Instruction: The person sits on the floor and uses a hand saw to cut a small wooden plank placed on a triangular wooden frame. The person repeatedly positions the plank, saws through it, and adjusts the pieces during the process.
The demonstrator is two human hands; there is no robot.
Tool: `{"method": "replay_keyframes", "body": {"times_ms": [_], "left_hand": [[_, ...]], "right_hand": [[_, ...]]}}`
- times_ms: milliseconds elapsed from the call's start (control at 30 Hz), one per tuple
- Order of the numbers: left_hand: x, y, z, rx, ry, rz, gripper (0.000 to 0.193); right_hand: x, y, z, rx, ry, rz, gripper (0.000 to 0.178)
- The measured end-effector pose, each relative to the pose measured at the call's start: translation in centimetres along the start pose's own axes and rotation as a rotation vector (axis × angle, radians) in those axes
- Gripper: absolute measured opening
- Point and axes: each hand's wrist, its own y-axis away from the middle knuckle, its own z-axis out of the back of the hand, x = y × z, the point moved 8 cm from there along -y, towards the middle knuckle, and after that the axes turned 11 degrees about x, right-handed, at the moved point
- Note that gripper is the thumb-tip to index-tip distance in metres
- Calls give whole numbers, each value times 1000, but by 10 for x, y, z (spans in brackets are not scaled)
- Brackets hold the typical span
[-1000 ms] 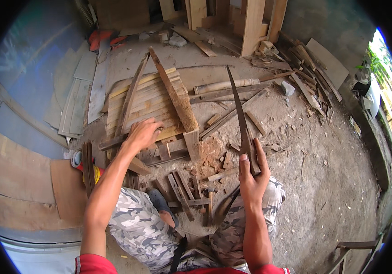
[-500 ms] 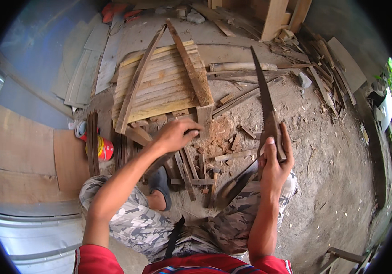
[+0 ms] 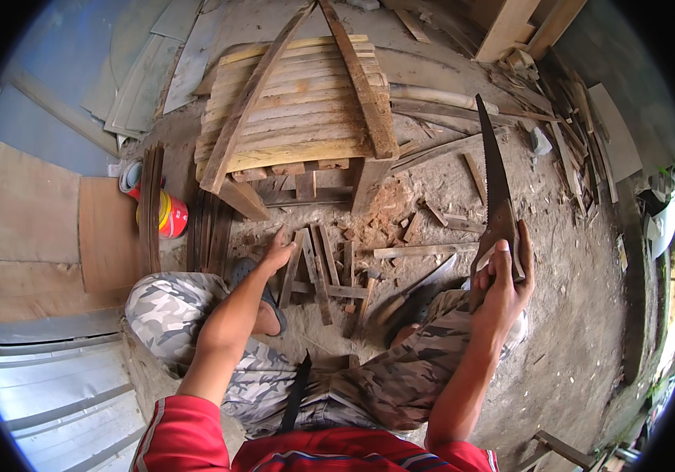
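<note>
My right hand (image 3: pixel 503 287) grips a handsaw (image 3: pixel 496 177) by its wooden handle, the dark toothed blade pointing up and away from me. My left hand (image 3: pixel 277 253) is low over the floor, fingers apart, beside the upper end of a short wood strip (image 3: pixel 291 269); whether it touches the strip is unclear. More cut strips (image 3: pixel 319 277) lie just right of that hand. Ahead stands a low slatted wooden bench (image 3: pixel 298 118). Two long wood pieces rest on it, a left one (image 3: pixel 255 98) and a right one (image 3: pixel 357 90), converging at their far ends.
A hammer (image 3: pixel 368 293) and a long-bladed knife (image 3: pixel 426 282) lie between my feet, near offcuts and sawdust. Dark boards (image 3: pixel 150 208) stand by a red and yellow bucket (image 3: pixel 174 218) at left. Scrap wood (image 3: pixel 566 141) is heaped along the right wall.
My left hand has moved from the bench's near right corner down and left to the strips on the floor. The saw has shifted right, still in my right hand. The view has tilted down.
</note>
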Motion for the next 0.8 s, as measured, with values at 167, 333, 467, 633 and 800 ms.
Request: {"method": "replay_keyframes", "body": {"times_ms": [167, 333, 467, 633, 800], "left_hand": [[111, -9, -24, 104, -214, 163, 82], [39, 36, -48, -259, -776, -39, 63], [47, 30, -84, 86, -622, 174, 73], [51, 33, -118, 82, -596, 366, 96], [72, 18, -132, 8, -526, 333, 91]], "right_hand": [[-9, 0, -6, 7, 22, -54, 51], [-11, 3, -4, -31, 65, -67, 50], [-12, 4, -13, -9, 84, -88, 51], [-19, 6, -9, -9, 41, -137, 51], [-22, 7, -1, 4, -49, -191, 52]]}}
